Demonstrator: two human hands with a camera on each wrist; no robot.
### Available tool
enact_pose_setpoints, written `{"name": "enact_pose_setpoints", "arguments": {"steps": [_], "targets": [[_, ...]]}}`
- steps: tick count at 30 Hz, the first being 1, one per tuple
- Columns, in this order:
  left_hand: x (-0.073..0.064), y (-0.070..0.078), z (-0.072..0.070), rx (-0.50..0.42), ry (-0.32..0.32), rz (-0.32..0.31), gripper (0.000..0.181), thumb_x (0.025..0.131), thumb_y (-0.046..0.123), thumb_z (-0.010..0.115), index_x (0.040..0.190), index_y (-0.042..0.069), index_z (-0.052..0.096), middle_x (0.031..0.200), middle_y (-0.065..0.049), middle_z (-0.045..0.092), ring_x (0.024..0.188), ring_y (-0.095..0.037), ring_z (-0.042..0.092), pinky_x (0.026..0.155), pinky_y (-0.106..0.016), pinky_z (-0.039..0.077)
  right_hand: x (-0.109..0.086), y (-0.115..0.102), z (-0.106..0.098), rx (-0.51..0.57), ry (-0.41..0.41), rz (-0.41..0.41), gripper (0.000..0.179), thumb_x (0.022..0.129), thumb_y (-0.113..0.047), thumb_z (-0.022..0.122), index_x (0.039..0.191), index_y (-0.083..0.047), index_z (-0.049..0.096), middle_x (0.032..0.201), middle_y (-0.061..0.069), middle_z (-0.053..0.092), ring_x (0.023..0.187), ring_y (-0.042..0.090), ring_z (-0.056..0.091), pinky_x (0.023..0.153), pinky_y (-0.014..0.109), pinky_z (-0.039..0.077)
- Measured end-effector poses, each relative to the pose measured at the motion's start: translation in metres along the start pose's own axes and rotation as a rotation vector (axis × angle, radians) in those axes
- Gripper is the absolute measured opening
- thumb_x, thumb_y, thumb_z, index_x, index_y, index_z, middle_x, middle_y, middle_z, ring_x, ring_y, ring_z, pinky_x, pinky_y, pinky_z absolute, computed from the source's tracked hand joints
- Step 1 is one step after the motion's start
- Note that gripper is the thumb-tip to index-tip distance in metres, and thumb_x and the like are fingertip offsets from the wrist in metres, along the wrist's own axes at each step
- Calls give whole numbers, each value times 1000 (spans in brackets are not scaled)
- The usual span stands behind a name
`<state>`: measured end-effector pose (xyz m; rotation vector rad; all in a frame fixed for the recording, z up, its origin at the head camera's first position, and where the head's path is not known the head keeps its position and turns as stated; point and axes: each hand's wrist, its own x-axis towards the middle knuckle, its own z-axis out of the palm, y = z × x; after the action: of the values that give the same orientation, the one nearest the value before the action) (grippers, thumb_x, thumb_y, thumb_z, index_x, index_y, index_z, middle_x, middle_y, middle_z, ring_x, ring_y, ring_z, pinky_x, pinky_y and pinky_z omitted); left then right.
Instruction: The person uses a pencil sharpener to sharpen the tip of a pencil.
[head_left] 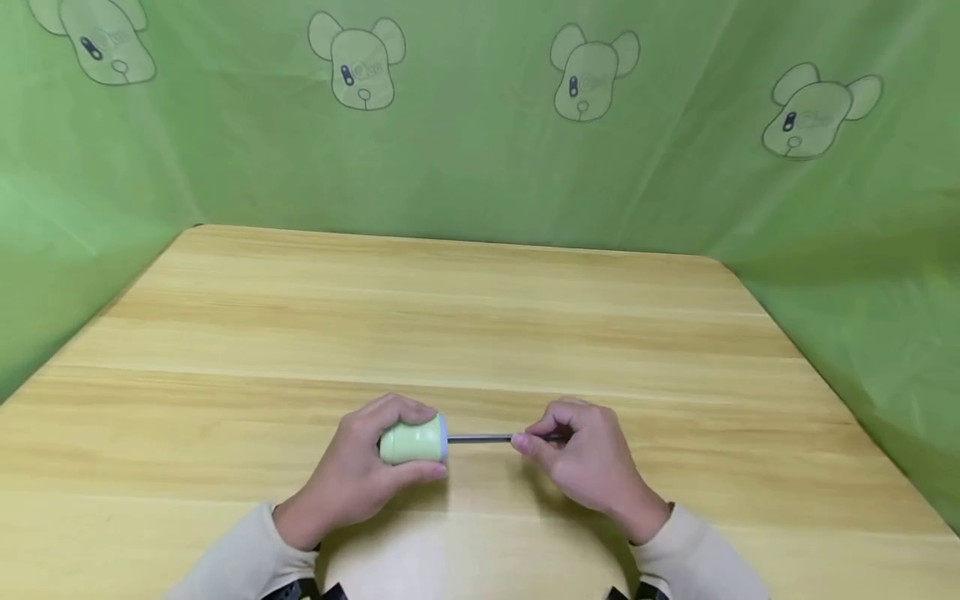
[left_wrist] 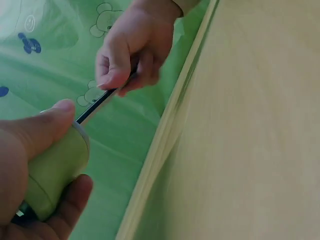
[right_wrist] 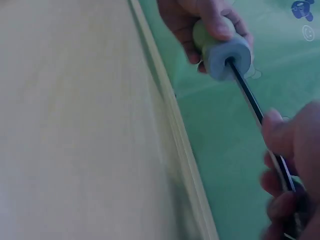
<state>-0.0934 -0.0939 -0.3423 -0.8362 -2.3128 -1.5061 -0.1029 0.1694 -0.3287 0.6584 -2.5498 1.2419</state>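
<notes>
Here, I see a green sheet [head_left: 480, 187] behind the wooden counter [head_left: 450, 325]. Above the counter's near part, the left hand [head_left: 356, 468] curls round a pale-green cylinder [head_left: 412, 442]; well apart, the right hand [head_left: 588, 462] pinches the slim dark rod [head_left: 482, 438] sticking out of the cylinder's bluish end.

Pale wood-grain tabletop [head_left: 480, 317], green sheeting [head_left: 480, 167] behind and beside it (apparently plastic), outlined cartoon animal heads [head_left: 367, 87].
</notes>
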Motion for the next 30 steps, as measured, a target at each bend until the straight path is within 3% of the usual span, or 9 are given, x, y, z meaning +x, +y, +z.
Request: {"name": "enact_pose_setpoints", "arguments": {"steps": [3, 6, 9, 14, 20, 22, 24, 28, 30], "targets": [[-1, 3, 0, -11, -24, -81, 46, 71, 13, 86, 110, 4, 64, 102, -5, 66, 74, -12, 56, 56, -26, 51, 1, 6, 3, -240, 239, -274, 20, 71, -22, 86, 70, -11, 69, 70, -5, 64, 62, 12, 57, 62, 34, 46], [-2, 4, 0, -45, -61, -110, 46, 77, 14, 83, 116, 2, 62, 97, -5, 64, 69, -12, 54, 52, -26, 50, 2, 9, 3, -348, 379, -401, 38, 80, -44, 75, 75, -6, 72, 74, 1, 64, 68, 19, 60, 66, 36, 42], [-2, 5, -2, -104, -91, -161, 43, 82, 17, 78, 119, 2, 61, 88, -4, 63, 64, -12, 54, 48, -28, 50, 4, 10, 3, -324, 423, -472, 50, 88, -53, 60, 79, -4, 72, 76, 5, 63, 66, 21, 60, 63, 29, 40], [0, 8, -4, -229, -124, -267, 36, 87, 16, 72, 117, 0, 61, 76, -7, 64, 57, -16, 62, 47, -34, 54, 9, 7, 3, -273, 491, -644, 43, 88, -47, 67, 72, -7, 69, 71, 2, 61, 58, 15, 55, 56, 23, 34], [1, 9, -6, -366, -156, -268, 33, 89, 9, 69, 116, -6, 59, 76, -12, 64, 57, -21, 65, 53, -40, 57, 10, 6, 1, -248, 518, -767, 44, 89, -40, 69, 60, -7, 65, 58, -1, 52, 43, 9, 42, 45, 14, 25], [0, 8, -6, -340, -153, -234, 33, 87, 9, 70, 116, -5, 61, 76, -9, 63, 58, -19, 64, 51, -38, 56, 8, 6, 0, -228, 465, -744, 44, 89, -41, 69, 60, -8, 64, 57, -3, 50, 42, 7, 41, 43, 10, 24], [0, 5, -7, -275, -140, -173, 33, 85, 9, 73, 114, -2, 63, 78, -6, 63, 59, -15, 61, 48, -33, 54, 5, 5, -2, -176, 353, -647, 38, 86, -37, 74, 62, -9, 63, 58, -4, 51, 45, 5, 42, 42, 9, 28], [0, 1, -6, -104, -105, -2, 38, 77, 11, 81, 111, 4, 66, 91, -5, 66, 65, -10, 53, 49, -26, 49, -2, -3, -10, 62, -44, -147, 28, 82, -22, 79, 63, -11, 61, 56, -9, 51, 46, 2, 40, 39, 15, 31], [0, 0, -4, -65, -101, 55, 40, 75, 12, 83, 110, 4, 66, 97, -5, 67, 68, -9, 53, 51, -25, 49, -3, -6, -14, 107, -155, 90, 26, 80, -15, 79, 62, -11, 61, 53, -9, 49, 45, 1, 36, 38, 18, 29]]}}
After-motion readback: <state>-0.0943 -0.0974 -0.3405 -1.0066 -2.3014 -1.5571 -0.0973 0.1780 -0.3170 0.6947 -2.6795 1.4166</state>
